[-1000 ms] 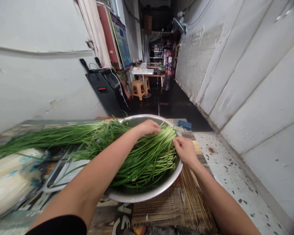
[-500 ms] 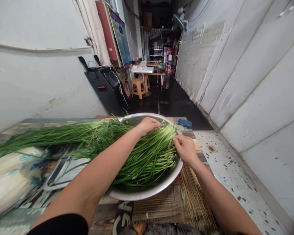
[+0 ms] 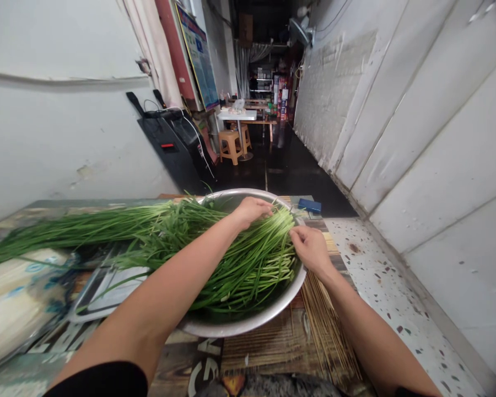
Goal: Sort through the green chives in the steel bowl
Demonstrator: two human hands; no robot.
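A wide metal basin [image 3: 248,330] on the table holds a heap of garlic chives [image 3: 243,270], their pale cut ends bunched toward the right rim. Across the basin reaches my left hand [image 3: 253,210], its fingers closed on chives near the far side of the pale ends. My right hand [image 3: 311,247] is at the right rim, thumb and forefinger pinched on the tip of a chive stalk. The fingertips of both hands are partly hidden, and the stalks they pinch are thin. More long chives [image 3: 78,229] lie on the table to the left, their leaves overlapping the basin.
Thin bamboo skewers [image 3: 324,314] lie right of the basin. A blue box [image 3: 310,205] sits beyond the far right rim. At the left are a plastic-wrapped package [image 3: 20,298] and a metal tray [image 3: 82,315]. Farther off stand a white table [image 3: 237,115] and stools [image 3: 230,146].
Both hands keep nearly the same place at the pale ends of the chives. The whole view has shifted slightly.
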